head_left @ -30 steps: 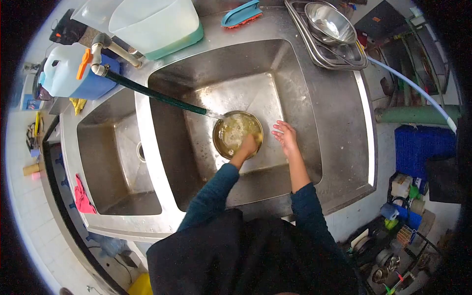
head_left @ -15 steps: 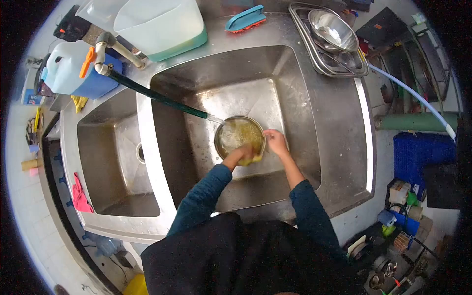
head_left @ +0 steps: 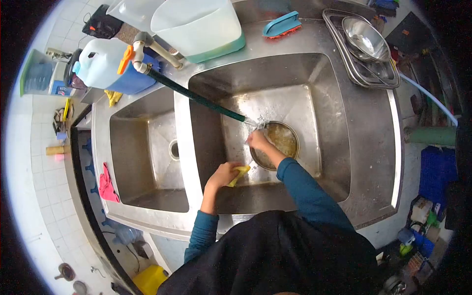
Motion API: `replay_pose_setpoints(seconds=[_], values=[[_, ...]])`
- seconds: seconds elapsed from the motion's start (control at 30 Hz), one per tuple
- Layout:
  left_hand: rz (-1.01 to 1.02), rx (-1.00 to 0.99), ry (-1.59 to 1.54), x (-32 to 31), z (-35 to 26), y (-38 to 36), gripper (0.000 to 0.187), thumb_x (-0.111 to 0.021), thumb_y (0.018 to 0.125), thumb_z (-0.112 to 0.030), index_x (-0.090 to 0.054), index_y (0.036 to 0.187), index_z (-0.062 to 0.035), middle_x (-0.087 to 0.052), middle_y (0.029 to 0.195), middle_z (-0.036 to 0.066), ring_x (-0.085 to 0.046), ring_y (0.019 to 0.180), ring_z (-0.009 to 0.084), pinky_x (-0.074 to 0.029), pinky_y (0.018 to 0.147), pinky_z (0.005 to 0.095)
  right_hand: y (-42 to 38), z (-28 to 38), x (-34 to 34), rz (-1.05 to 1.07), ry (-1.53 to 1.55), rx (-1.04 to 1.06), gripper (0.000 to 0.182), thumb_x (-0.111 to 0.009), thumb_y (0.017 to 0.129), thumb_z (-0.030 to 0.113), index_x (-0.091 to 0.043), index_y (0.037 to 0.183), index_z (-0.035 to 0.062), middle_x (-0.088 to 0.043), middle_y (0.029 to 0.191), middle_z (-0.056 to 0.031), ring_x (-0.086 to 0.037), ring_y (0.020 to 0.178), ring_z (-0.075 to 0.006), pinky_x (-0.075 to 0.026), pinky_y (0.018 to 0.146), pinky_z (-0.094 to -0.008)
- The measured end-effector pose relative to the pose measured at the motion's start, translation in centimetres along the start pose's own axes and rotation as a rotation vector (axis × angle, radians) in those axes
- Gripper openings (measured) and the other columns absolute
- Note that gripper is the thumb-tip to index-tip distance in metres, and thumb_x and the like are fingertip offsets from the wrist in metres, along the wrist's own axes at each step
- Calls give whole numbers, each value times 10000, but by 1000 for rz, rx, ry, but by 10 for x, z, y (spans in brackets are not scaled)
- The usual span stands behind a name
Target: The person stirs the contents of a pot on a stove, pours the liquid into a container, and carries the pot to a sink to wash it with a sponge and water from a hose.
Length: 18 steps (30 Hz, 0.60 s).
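Observation:
A round metal pan (head_left: 283, 142) with murky yellowish water lies on the floor of the large sink (head_left: 314, 91). Over the pan's left side reaches my right hand (head_left: 257, 140), its fingers curled near the rim, with whatever they grip too small to make out. My left hand (head_left: 223, 176) is left of the pan, closed on a yellow cloth (head_left: 238, 176). Water runs from the end of a dark green hose (head_left: 206, 102) just above my right hand and splashes at the pan's upper left edge.
A smaller sink (head_left: 132, 162) with a pink cloth (head_left: 106, 184) on its edge lies left. Behind stand a blue jug (head_left: 115, 69), a translucent container (head_left: 196, 29) and a blue brush (head_left: 281, 24). Metal trays (head_left: 339, 49) holding a steel bowl (head_left: 365, 38) sit back right.
My left hand has moved out of the pan to the left with the yellow cloth. My right hand has gone from the pan's right rim to its left side. The view has shifted.

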State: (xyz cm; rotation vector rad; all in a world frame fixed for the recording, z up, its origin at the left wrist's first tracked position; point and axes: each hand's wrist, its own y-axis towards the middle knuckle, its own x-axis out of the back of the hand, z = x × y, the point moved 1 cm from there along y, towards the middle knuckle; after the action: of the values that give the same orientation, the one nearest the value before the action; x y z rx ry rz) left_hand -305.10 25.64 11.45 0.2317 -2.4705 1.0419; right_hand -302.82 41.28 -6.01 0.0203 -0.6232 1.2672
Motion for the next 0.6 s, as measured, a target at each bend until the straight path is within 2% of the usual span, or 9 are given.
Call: replay_pose_setpoints(seconds=[0.03,0.07,0.23,0.33,0.43,0.53,0.6], values=[[-28,1,-50,-3,4,-7,297,-517,719,-74,-524,1015,-46,-562,912,167,-555,828,254,-417,712,315,-11,-12,-13,71,-231,89,63,-547,576,76,-569,555,21,-563,572,-141,-550,524,-260,-434,509,-347],[-48,-14,-51,-6,6,-12,298,-511,723,-70,-521,1020,-46,-562,916,163,-555,827,250,-416,715,314,-23,-25,-24,130,-306,203,50,-537,581,54,-572,579,17,-563,619,-159,-547,587,-293,-436,551,-354],[-151,-69,-146,-17,8,-33,301,-493,742,-68,-505,1043,-51,-563,925,146,-556,822,229,-413,731,300,-96,-7,6,331,-453,113,99,-484,643,3,-560,707,-10,-543,806,-226,-533,782,-344,-440,639,-403],[-189,-69,-206,-14,0,-46,301,-486,753,-73,-498,1053,-55,-563,921,147,-558,814,221,-417,720,289,-116,-2,27,565,-741,128,152,-496,668,22,-578,795,13,-554,883,-190,-546,820,-300,-451,662,-364],[-223,-47,-223,-13,-4,-55,300,-485,758,-80,-492,1057,-58,-564,911,149,-560,806,216,-422,706,283,-119,-9,41,772,-1006,-116,256,-542,696,152,-575,901,2,-557,899,-184,-536,848,-321,-434,716,-359],[-253,-60,-193,-18,2,-59,301,-486,760,-86,-488,1059,-58,-564,912,151,-559,809,208,-424,699,283,-115,1,33,800,-871,-216,382,-543,728,258,-530,998,-12,-516,1008,-200,-489,952,-323,-393,799,-362],[-244,-29,-234,-18,-1,-63,302,-485,762,-92,-484,1062,-57,-566,904,149,-561,801,208,-425,698,285,-93,9,7,945,-665,-233,522,-550,722,352,-465,1070,-28,-471,1083,-195,-433,1018,-341,-355,848,-367]])
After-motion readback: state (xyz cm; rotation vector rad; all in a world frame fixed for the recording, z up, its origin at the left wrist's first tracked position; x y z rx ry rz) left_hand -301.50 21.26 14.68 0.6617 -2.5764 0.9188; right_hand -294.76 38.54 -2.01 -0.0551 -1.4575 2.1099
